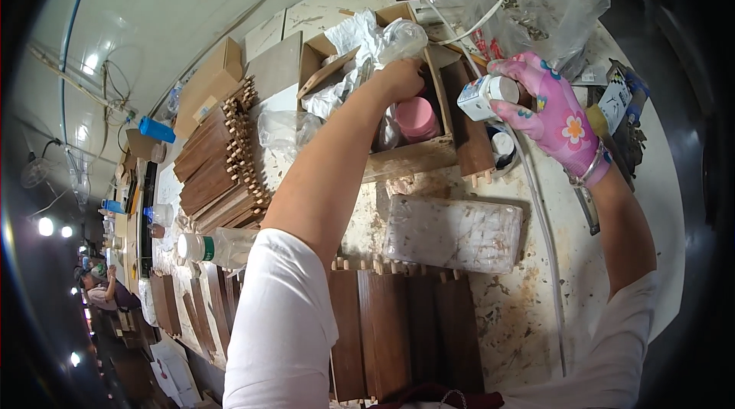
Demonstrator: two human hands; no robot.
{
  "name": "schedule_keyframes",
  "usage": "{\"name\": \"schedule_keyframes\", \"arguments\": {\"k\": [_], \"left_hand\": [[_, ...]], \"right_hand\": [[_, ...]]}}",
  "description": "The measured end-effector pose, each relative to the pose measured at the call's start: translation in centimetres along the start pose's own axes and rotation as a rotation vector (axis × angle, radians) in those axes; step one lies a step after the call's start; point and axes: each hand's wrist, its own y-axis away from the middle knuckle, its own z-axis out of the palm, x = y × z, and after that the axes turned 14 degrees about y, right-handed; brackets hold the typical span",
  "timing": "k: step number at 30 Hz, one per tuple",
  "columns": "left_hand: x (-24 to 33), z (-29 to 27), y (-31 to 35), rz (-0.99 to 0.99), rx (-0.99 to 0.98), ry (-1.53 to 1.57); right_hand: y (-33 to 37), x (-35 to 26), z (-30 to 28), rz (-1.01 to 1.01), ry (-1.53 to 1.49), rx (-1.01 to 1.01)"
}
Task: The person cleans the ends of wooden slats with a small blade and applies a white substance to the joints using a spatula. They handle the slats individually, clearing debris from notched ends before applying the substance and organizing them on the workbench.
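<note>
My right hand (pixel 553 106), in a pink flowered glove, grips a small white bottle (pixel 476 100) with a blue-marked label and a white cap. The bottle is tilted on its side, its cap toward my palm. My bare left hand (pixel 403 80) reaches into an open wooden box (pixel 409 160), and its fingers are hidden among the contents. Close to that hand sit a pink-lidded jar (pixel 417 119), crumpled white paper (pixel 358 35) and a clear plastic bag (pixel 403 40).
A wrapped block (pixel 452 233) lies before the box. Dark wooden boards with dowels (pixel 383 332) line the near edge; more boards (pixel 210 168) are stacked left. A plastic bottle (pixel 222 247) lies beside my left arm. A white cable (pixel 540 233) crosses the right side.
</note>
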Motion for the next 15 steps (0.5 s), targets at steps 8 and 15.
{"name": "schedule_keyframes", "arguments": {"k": [8, 15], "left_hand": [[0.5, 0.1, 1.4, -0.007, -0.110, -0.115], [-1.0, -1.0, 2.4, 0.076, -0.249, 0.168]], "right_hand": [[-2.6, -1.2, 1.5, -0.106, -0.025, 0.071], [-5.2, -1.5, 1.4, -0.117, -0.013, 0.119]]}}
